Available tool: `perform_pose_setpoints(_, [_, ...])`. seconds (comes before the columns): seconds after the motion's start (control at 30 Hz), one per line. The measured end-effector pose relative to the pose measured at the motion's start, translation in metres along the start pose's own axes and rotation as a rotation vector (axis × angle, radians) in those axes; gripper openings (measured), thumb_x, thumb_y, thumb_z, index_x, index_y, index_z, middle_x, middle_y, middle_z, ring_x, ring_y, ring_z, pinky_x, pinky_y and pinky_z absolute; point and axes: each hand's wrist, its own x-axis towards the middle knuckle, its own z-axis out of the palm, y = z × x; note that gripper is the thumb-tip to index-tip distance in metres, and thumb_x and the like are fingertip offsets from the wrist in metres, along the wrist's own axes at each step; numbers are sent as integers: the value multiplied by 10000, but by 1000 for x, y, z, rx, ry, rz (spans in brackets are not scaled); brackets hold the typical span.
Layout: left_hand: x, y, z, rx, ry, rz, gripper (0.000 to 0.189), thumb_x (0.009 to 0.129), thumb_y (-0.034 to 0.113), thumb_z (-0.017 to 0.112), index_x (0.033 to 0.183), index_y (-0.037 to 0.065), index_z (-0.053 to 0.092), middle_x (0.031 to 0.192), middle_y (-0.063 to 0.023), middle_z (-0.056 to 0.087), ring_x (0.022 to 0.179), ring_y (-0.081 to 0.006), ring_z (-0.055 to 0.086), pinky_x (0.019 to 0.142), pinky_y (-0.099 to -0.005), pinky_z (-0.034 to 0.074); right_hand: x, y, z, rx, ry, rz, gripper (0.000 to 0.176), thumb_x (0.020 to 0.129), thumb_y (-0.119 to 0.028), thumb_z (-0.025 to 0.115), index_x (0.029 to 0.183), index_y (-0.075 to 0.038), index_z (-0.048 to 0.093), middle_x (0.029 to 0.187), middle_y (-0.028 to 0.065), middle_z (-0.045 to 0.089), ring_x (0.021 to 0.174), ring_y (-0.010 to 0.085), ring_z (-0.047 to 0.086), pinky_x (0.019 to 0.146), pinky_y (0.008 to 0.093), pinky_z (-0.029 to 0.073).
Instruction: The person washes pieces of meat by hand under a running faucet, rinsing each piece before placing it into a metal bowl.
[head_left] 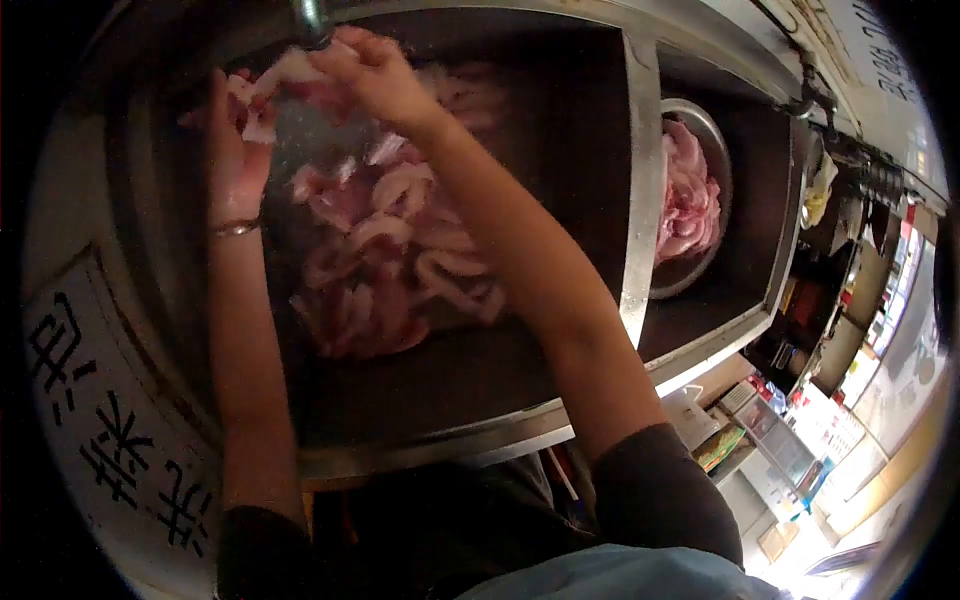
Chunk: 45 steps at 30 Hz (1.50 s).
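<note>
My left hand [238,175], with a bracelet at the wrist, is closed on one end of a strip of raw meat [292,70]. Closed on the strip's other part is my right hand [375,80], so the pale, pinkish piece stretches between both hands. Directly above it a metal faucet [312,22] points down; whether water runs is hard to make out. Below my hands, several more raw meat pieces [375,260] lie in a heap in the large dark sink [560,90]. My right forearm covers part of that heap.
A metal divider [640,190] separates the sink from a second basin on the right. In that basin stands a round metal bowl [722,150] with raw meat [685,200]. A white panel with black writing [110,440] is at lower left. Shelves and goods fill the far right.
</note>
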Motion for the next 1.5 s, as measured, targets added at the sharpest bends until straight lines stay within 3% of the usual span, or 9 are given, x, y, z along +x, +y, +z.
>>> perform_pose_setpoints(0.13, [-5, -32, -33, 84, -195, -159, 214, 869, 255, 459, 942, 66, 529, 888, -28, 575, 641, -77, 515, 433, -196, 428, 27, 14, 11, -603, -137, -465, 292, 759, -234, 619, 954, -21, 568, 775, 66, 617, 704, 136, 588, 622, 259, 472])
perform_pose_setpoints(0.3, [-5, -69, -37, -20, -174, -120, 172, 853, 224, 476, 947, 94, 535, 875, 1, 556, 673, -98, 541, 530, -196, 445, 4, -25, 41, -29, -35, -108, 179, 766, -175, 613, 830, -8, 619, 774, 72, 628, 694, 119, 578, 644, 257, 473])
perform_pose_setpoints(0.37, [2, -74, -32, -381, -625, -421, 239, 854, 286, 473, 1002, 106, 525, 900, -32, 562, 765, -114, 550, 546, -241, 498, -1, -28, 38, -147, -54, -2, 179, 747, -160, 637, 840, -8, 619, 739, 53, 623, 693, 112, 572, 640, 240, 466])
perform_pose_setpoints(0.6, [-13, -46, 47, 87, -76, -289, 301, 877, 240, 435, 1113, 55, 456, 926, -47, 530, 798, -128, 536, 634, -271, 492, -36, -19, -26, 106, 250, -22, 262, 840, -278, 521, 944, -46, 584, 847, 50, 589, 690, 112, 542, 596, 223, 443])
perform_pose_setpoints(0.83, [10, -37, 31, -350, -574, -374, 246, 874, 192, 428, 1031, 8, 469, 860, -85, 515, 728, -166, 481, 643, -304, 409, -51, 7, -31, 513, 235, 204, 426, 817, -452, 501, 1042, -91, 523, 880, 22, 562, 730, 129, 525, 587, 242, 426])
perform_pose_setpoints(1.0, [-12, -18, 25, -93, -17, -265, 200, 830, 265, 513, 884, 76, 548, 858, -62, 553, 754, -159, 526, 596, -252, 443, -36, -22, -7, 432, -34, -5, 328, 821, -198, 557, 1111, -70, 473, 993, 58, 544, 845, 145, 538, 677, 262, 456])
perform_pose_setpoints(1.13, [-30, -23, -7, -264, -417, -502, 233, 804, 182, 540, 999, 56, 526, 969, -81, 545, 872, -173, 531, 692, -266, 454, -11, -14, 6, 120, -93, -47, 321, 797, -59, 555, 1104, -44, 463, 872, 66, 584, 776, 147, 572, 664, 263, 475])
perform_pose_setpoints(1.2, [-38, -38, 1, 198, -571, -108, 346, 781, 110, 549, 1108, 34, 462, 1066, -82, 519, 961, -178, 513, 784, -286, 430, -8, -25, 15, 60, -112, -7, 290, 800, -63, 552, 1080, -35, 479, 824, 64, 589, 742, 141, 576, 650, 259, 476])
perform_pose_setpoints(1.5, [-28, -25, 35, 275, -347, -25, 317, 806, 188, 562, 1080, 70, 455, 999, -38, 540, 891, -118, 528, 781, -263, 423, -5, -28, 2, -275, 81, 14, 239, 804, -88, 559, 1020, 6, 521, 745, 35, 573, 640, 102, 538, 591, 218, 452])
